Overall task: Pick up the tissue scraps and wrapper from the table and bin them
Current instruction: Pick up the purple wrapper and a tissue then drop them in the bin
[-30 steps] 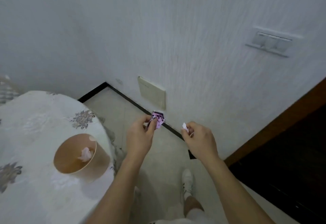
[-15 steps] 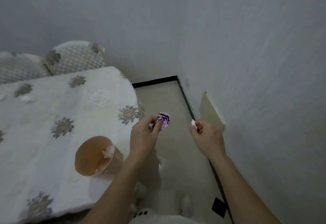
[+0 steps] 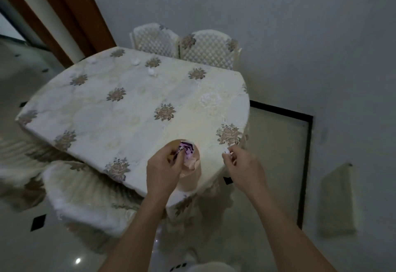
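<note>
Currently, a purple wrapper (image 3: 188, 148) is pinched between the thumb and fingers of the left hand (image 3: 164, 165), directly above the open mouth of a small tan bin (image 3: 190, 182). The bin is set near the front edge of the white, flower-patterned counter (image 3: 128, 109). Crumpled tissue (image 3: 191, 162) is seen inside the bin. A small white tissue scrap (image 3: 227, 154) is gripped by the fingertips of the right hand (image 3: 243, 165), just to the right of the bin. Two more scraps (image 3: 151, 71) are seen lying at the far side of the counter, near two white chairs (image 3: 210, 50).
</note>
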Demonstrator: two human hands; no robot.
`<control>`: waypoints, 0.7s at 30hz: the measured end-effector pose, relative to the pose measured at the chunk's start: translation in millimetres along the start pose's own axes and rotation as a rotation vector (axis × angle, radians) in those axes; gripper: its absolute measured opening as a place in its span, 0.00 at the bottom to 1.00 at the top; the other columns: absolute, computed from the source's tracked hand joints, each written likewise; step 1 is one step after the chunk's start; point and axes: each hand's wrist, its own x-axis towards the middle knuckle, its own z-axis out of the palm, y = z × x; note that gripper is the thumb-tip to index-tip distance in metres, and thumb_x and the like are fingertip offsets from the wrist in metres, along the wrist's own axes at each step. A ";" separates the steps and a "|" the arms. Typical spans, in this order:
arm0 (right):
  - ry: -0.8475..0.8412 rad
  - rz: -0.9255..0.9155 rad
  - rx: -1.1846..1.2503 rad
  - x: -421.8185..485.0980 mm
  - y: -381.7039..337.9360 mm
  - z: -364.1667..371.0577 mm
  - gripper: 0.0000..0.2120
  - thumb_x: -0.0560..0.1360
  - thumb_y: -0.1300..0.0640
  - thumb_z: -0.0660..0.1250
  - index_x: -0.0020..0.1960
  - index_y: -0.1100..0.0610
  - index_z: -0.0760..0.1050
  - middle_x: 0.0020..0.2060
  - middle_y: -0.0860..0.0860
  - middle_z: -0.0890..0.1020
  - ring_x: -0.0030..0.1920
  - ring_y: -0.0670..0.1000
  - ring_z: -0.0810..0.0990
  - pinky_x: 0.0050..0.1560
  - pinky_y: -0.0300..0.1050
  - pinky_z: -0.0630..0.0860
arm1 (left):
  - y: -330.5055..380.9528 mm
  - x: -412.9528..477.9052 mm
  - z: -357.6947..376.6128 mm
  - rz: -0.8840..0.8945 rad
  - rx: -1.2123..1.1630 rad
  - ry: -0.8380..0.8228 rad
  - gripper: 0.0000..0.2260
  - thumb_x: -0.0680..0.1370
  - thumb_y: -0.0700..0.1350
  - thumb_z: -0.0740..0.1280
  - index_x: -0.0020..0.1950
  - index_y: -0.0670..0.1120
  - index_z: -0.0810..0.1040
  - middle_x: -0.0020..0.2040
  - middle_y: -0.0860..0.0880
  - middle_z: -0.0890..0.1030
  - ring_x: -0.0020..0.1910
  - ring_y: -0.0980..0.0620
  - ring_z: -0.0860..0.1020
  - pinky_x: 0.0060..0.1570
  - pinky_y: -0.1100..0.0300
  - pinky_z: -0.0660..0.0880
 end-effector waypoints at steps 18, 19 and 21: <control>-0.078 -0.310 -0.238 34.0 -92.4 55.7 0.10 0.80 0.48 0.59 0.53 0.53 0.74 0.41 0.50 0.81 0.43 0.56 0.79 0.35 0.47 0.68 | -60.0 47.1 -20.4 0.024 0.378 -0.125 0.09 0.76 0.54 0.67 0.45 0.49 0.79 0.40 0.52 0.79 0.43 0.48 0.74 0.37 0.56 0.71; -0.076 -0.315 -0.264 34.4 -94.3 58.5 0.11 0.80 0.48 0.59 0.54 0.53 0.74 0.42 0.50 0.81 0.44 0.56 0.79 0.36 0.47 0.68 | -61.8 49.1 -20.1 0.018 0.377 -0.153 0.10 0.75 0.56 0.67 0.46 0.50 0.79 0.42 0.53 0.80 0.45 0.48 0.75 0.39 0.56 0.72; -0.107 -0.315 -0.317 36.0 -94.4 64.3 0.12 0.80 0.46 0.58 0.57 0.52 0.74 0.45 0.50 0.81 0.46 0.55 0.78 0.39 0.48 0.71 | -65.8 51.8 -19.2 0.015 0.378 -0.229 0.16 0.75 0.61 0.66 0.53 0.51 0.80 0.48 0.53 0.81 0.50 0.48 0.75 0.46 0.55 0.74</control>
